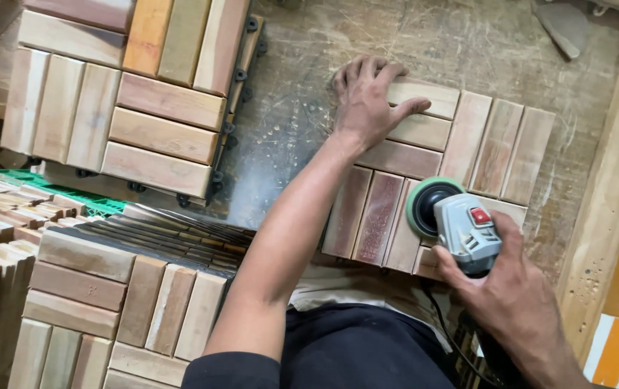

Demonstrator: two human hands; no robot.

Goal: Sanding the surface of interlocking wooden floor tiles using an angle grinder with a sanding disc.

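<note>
A square wooden deck tile (496,144) made of short slats lies on the dusty workbench in front of me. My left hand (367,97) presses flat on its upper left slats, fingers spread. My right hand (514,292) grips a grey handheld sander (460,227) with a red switch. The sander's round green-rimmed pad (424,205) rests against the tile's lower slats.
Another slatted tile (118,90) with black plastic backing lies at upper left. A stack of similar tiles (118,302) stands at lower left, over a green mesh (50,191). A wooden beam (608,209) borders the bench on the right. The sander's black cord (439,317) trails toward my lap.
</note>
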